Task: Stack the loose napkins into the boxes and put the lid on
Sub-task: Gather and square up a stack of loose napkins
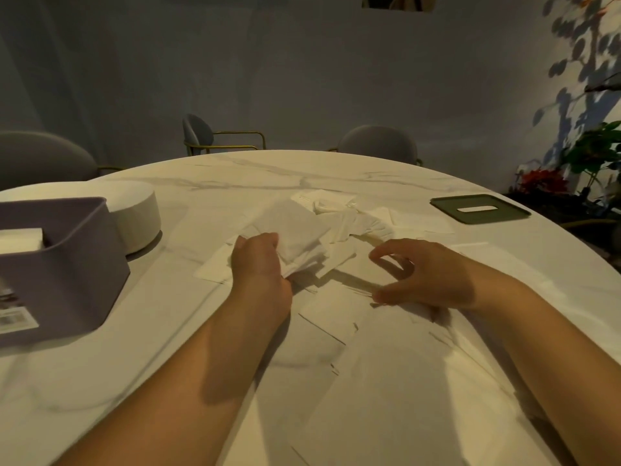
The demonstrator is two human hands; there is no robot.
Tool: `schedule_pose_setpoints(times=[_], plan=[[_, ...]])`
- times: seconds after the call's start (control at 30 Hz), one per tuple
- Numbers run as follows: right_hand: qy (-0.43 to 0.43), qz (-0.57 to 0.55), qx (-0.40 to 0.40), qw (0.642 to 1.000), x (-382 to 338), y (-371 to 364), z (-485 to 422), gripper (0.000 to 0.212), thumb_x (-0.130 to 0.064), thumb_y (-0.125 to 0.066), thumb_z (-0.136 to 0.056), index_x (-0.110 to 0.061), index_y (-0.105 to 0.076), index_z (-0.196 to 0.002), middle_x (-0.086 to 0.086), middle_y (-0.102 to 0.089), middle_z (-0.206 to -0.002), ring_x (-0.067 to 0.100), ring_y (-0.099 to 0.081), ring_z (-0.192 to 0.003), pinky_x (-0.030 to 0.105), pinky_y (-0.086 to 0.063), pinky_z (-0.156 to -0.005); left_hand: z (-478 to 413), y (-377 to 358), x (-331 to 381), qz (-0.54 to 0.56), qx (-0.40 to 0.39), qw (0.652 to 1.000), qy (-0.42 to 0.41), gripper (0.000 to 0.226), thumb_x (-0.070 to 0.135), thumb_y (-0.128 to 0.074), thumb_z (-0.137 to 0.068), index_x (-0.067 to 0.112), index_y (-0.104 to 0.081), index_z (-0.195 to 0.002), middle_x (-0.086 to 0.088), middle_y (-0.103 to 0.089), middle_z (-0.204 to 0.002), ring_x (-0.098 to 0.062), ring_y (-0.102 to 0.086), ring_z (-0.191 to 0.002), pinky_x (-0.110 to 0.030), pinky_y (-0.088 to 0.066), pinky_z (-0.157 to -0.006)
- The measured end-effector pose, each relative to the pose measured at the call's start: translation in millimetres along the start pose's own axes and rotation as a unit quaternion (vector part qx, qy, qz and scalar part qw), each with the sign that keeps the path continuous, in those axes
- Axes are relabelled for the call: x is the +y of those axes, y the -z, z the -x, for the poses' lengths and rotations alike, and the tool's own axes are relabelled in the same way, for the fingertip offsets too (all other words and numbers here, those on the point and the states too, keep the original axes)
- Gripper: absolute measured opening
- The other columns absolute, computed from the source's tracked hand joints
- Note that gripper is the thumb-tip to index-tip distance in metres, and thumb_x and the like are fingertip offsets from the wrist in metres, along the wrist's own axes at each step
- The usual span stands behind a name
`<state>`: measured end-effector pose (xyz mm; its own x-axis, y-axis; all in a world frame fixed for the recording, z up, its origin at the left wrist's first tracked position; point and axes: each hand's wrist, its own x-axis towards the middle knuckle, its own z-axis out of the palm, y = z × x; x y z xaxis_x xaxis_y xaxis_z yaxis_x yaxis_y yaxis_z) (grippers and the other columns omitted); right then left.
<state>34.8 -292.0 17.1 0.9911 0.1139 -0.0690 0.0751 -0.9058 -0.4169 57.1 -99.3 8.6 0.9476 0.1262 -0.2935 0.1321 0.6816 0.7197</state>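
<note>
1. My left hand point(258, 264) grips a bundle of napkins point(295, 227) right of the purple box point(67, 264). The sheets fan up and away from me, past the fingertips.
2. Farther right of the box, my right hand point(423, 274) hovers half-curled over loose napkins point(336, 317), thumb touching one sheet and holding nothing.
3. The green lid point(480, 208) lies flat, well apart from the box on its far right. Its slot runs left to right along the long axis.
4. The box is cut off at the frame edge. A white stack point(20, 240) shows inside, its depth unclear.
5. Napkin edges blur into the pale table point(100, 381).
</note>
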Motion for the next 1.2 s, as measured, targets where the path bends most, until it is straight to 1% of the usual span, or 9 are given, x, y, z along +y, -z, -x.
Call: schedule_pose_setpoints(times=[0.13,0.33,0.53,0.67,0.77,0.9,0.97,1.07,1.2], plan=[[0.006,0.028,0.028,0.999,1,-2,-1,0.061,-0.040,-0.075,-0.076,-0.037,-0.046,-0.130,-0.013,-0.043,-0.141,0.004,-0.036,-0.106,0.023,-0.036,-0.095,-8,5,-1,-0.007,0.025,1.000,-0.008,0.036,0.000,-0.044,-0.094,0.018,-0.052,-0.124,-0.005,-0.058,-0.091,-0.024,-0.059,-0.069,-0.029,-0.049,-0.035],[0.027,-0.044,0.107,0.993,3,-3,-2,0.041,-0.030,-0.064,-0.086,-0.035,-0.054,-0.126,-0.012,-0.052,-0.135,0.005,-0.046,-0.105,0.021,-0.039,-0.087,-10,6,-4,-0.032,0.017,0.999,-0.009,0.031,0.001,-0.041,-0.093,0.023,-0.051,-0.113,-0.004,-0.059,-0.097,-0.025,-0.060,-0.071,-0.036,-0.056,-0.045],[0.006,-0.083,0.059,0.995,3,-2,-4,0.045,-0.049,-0.066,-0.080,-0.041,-0.045,-0.119,-0.010,-0.047,-0.139,0.006,-0.043,-0.106,0.023,-0.038,-0.086,-12,6,-5,-0.040,0.015,0.999,-0.012,0.032,-0.001,-0.039,-0.093,0.022,-0.050,-0.113,-0.005,-0.059,-0.097,-0.024,-0.060,-0.071,-0.035,-0.056,-0.045],[-0.039,-0.138,0.029,0.989,-2,0,-7,0.062,-0.069,-0.046,-0.074,-0.036,-0.045,-0.126,-0.006,-0.043,-0.143,0.012,-0.043,-0.111,0.029,-0.037,-0.091,-12,6,-4,-0.043,0.021,0.999,-0.012,0.036,-0.003,-0.039,-0.091,0.021,-0.050,-0.116,-0.007,-0.059,-0.098,-0.024,-0.060,-0.070,-0.033,-0.055,-0.045],[-0.086,-0.193,0.056,0.976,1,10,-4,0.040,-0.041,-0.060,-0.089,-0.030,-0.051,-0.126,0.001,-0.049,-0.134,0.016,-0.049,-0.104,0.028,-0.040,-0.080,-14,6,-5,-0.042,0.020,0.999,-0.008,0.037,-0.003,-0.039,-0.091,0.020,-0.051,-0.118,-0.008,-0.059,-0.101,-0.027,-0.061,-0.073,-0.038,-0.057,-0.055],[-0.100,-0.211,0.067,0.970,2,14,7,0.037,-0.015,-0.075,-0.078,-0.023,-0.063,-0.112,0.001,-0.059,-0.114,0.020,-0.055,-0.102,0.031,-0.047,-0.078,-15,6,-5,-0.049,0.013,0.999,-0.010,0.037,-0.002,-0.040,-0.091,0.019,-0.049,-0.119,-0.010,-0.059,-0.104,-0.031,-0.061,-0.075,-0.046,-0.056,-0.063],[-0.113,-0.301,0.121,0.939,-2,14,10,0.030,-0.001,-0.077,-0.071,-0.019,-0.067,-0.093,0.003,-0.065,-0.100,0.025,-0.060,-0.092,0.033,-0.052,-0.073,-15,7,-4,-0.048,0.014,0.999,-0.011,0.038,-0.002,-0.040,-0.091,0.019,-0.050,-0.120,-0.010,-0.059,-0.106,-0.030,-0.061,-0.075,-0.047,-0.056,-0.061],[-0.134,-0.411,0.217,0.875,-3,16,12,0.031,0.004,-0.077,-0.068,-0.013,-0.066,-0.092,0.006,-0.065,-0.095,0.026,-0.060,-0.091,0.034,-0.053,-0.073,-14,6,-4,-0.045,0.016,0.999,-0.005,0.041,-0.002,-0.041,-0.090,0.020,-0.051,-0.123,-0.009,-0.060,-0.105,-0.029,-0.061,-0.074,-0.045,-0.056,-0.052],[-0.148,-0.419,0.220,0.868,-6,16,14,0.019,0.004,-0.073,-0.071,-0.008,-0.069,-0.086,0.008,-0.067,-0.095,0.029,-0.060,-0.097,0.038,-0.051,-0.083,-13,5,-5,-0.054,0.011,0.998,-0.002,0.041,0.000,-0.041,-0.091,0.021,-0.052,-0.124,-0.008,-0.061,-0.105,-0.027,-0.062,-0.070,-0.044,-0.056,-0.060]])
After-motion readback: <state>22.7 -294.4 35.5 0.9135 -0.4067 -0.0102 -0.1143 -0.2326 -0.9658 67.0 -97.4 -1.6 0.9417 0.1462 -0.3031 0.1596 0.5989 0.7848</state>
